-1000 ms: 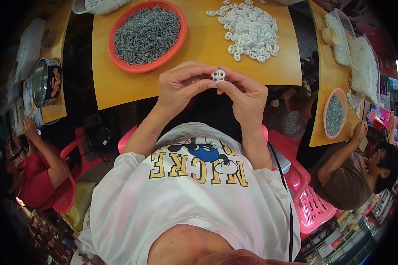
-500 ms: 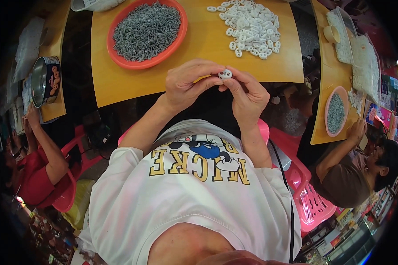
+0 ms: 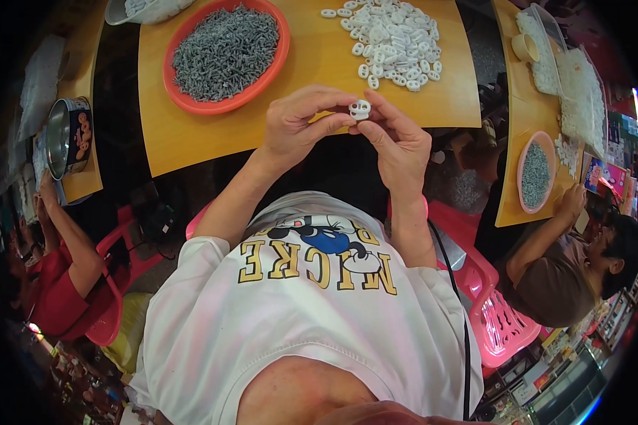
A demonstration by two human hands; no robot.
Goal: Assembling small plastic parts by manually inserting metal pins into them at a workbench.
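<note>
Just off the near edge of the yellow table, a small white plastic two-hole piece [image 3: 359, 110] is between my two hands. The thumb and forefinger of my left hand [image 3: 298, 126] pinch it from the left. My right hand [image 3: 402, 145] has its thumb at the lower edge and its forefinger near the upper right side. The piece looks thick, perhaps two layers; I cannot tell. Beyond my hands lies a pile of similar white oval pieces [image 3: 397, 42]. To the left are grey screws [image 3: 227, 53] in an orange-red round tray [image 3: 279, 60].
The table [image 3: 213, 138] ends just before my lap. At left, a person in red sits by a round metal tin [image 3: 67, 138]. On the right, a person in brown works at another table [image 3: 510, 159] with a pink basket [image 3: 524, 184] of screws and clear containers [image 3: 581, 99].
The white piece has turned in my fingers and shows more of its holed face. My right forefinger has lifted slightly away from my left fingertips. The whole view has shifted a little.
</note>
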